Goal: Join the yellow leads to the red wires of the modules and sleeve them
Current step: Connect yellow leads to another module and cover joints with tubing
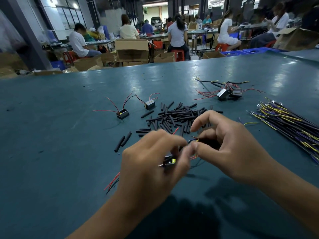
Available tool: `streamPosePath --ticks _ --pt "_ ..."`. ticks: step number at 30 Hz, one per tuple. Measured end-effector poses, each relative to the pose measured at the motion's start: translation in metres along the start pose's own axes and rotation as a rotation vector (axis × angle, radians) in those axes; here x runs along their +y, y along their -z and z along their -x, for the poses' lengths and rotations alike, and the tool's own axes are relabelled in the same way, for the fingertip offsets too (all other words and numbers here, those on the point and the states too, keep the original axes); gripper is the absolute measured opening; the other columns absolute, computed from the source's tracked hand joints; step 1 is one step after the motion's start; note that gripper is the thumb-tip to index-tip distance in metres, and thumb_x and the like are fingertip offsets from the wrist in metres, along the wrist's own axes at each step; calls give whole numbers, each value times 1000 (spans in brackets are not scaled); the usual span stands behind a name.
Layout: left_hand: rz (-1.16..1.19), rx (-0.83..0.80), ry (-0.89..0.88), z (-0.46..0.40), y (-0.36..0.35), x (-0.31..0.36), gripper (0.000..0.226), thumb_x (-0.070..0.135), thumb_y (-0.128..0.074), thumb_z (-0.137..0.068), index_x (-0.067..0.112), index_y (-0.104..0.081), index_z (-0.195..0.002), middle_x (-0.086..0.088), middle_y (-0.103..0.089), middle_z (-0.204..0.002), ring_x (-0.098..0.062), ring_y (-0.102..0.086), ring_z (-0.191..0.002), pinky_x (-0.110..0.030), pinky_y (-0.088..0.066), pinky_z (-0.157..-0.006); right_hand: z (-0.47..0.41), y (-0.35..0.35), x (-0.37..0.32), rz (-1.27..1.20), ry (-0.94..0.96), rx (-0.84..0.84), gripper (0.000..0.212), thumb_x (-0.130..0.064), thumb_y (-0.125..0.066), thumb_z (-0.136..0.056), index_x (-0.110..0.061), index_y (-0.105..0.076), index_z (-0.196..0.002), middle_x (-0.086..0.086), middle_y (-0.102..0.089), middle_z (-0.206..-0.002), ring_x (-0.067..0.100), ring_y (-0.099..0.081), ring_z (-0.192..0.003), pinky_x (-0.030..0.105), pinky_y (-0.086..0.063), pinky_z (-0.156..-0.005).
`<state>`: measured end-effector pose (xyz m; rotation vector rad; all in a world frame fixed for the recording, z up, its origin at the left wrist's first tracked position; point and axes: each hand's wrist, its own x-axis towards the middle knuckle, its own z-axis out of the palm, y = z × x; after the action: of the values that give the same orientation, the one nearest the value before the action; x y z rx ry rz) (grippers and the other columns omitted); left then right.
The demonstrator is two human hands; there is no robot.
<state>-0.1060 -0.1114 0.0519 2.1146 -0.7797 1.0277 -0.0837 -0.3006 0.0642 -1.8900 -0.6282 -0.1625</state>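
My left hand holds a small black module with a yellow part, its red wires trailing out to the left below the wrist. My right hand pinches a thin lead with a yellow tip between thumb and forefinger, right against my left fingertips. Where lead and red wire meet is mostly hidden by the fingers. A heap of black sleeves lies just beyond both hands. A bundle of yellow and dark leads lies at the right.
Two loose modules with red and black wires stand left of the sleeve heap. A cluster of wired modules lies at the back right. Two stray sleeves lie left of my left hand. People work at tables beyond the green tabletop.
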Motion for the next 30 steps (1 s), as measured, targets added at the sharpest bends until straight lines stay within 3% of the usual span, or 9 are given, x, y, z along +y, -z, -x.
streamPosePath --ticks 2,4,8,11,15,20,24,27,30 --pt "67 -25 139 -4 3 -4 17 33 -63 -94 18 -72 -94 12 -59 -81 -2 -52 -70 -18 -39 -63 2 -3 0 73 29 -23 27 -24 -66 -79 -35 -50 -98 3 -71 -69 27 -51 -52 32 -44 -48" --pt "89 -94 180 -6 3 -7 16 33 -65 -92 20 -72 -100 13 -59 -87 0 -52 -74 -14 -36 -64 3 -4 0 113 54 -42 29 -24 -65 -78 -34 -49 -99 2 -71 -71 27 -50 -53 30 -45 -51" --pt "138 -139 129 -7 4 -11 16 33 -67 -93 18 -73 -95 9 -62 -88 -5 -55 -76 -28 -45 -64 4 -3 0 153 78 -54 29 -22 -67 -79 -34 -49 -97 0 -71 -69 18 -45 -48 18 -39 -49" --pt "121 -157 76 -6 4 -12 18 34 -68 -92 17 -74 -95 9 -62 -90 -1 -52 -77 -32 -48 -64 4 -2 -1 155 84 -60 26 -26 -69 -81 -32 -50 -97 -3 -69 -66 10 -40 -46 17 -36 -47" --pt "65 -167 19 -5 0 -12 8 20 -71 -91 13 -73 -92 7 -62 -89 -7 -53 -76 -39 -48 -59 5 -3 -3 232 117 -71 23 -24 -66 -81 -33 -48 -91 2 -68 -69 18 -43 -47 32 -41 -48" --pt "-94 -153 -63 -3 0 -8 12 22 -67 -92 12 -73 -88 3 -64 -86 -21 -62 -73 -41 -49 -55 5 -4 -3 381 116 -94 17 -31 -59 -82 -37 -46 -92 -4 -68 -75 30 -60 -61 47 -50 -60" --pt "-39 -193 104 -2 -2 -2 12 31 -62 -88 21 -68 -86 12 -56 -82 -2 -48 -70 -34 -46 -56 5 -5 -4 494 131 -117 13 -37 -50 -84 -38 -43 -95 -8 -68 -80 22 -63 -67 44 -51 -65" --pt "30 -210 214 -2 -2 -2 8 31 -65 -87 25 -65 -83 15 -53 -78 0 -47 -70 -19 -37 -61 5 -5 -4 569 164 -91 14 -36 -51 -87 -39 -41 -96 -17 -62 -84 6 -57 -74 40 -50 -69" --pt "107 -205 280 -3 -1 -4 7 28 -70 -86 26 -65 -81 15 -53 -75 -4 -48 -66 -12 -31 -59 5 -5 -4 544 166 -106 14 -33 -53 -91 -37 -42 -98 -17 -57 -90 7 -54 -83 36 -48 -74"
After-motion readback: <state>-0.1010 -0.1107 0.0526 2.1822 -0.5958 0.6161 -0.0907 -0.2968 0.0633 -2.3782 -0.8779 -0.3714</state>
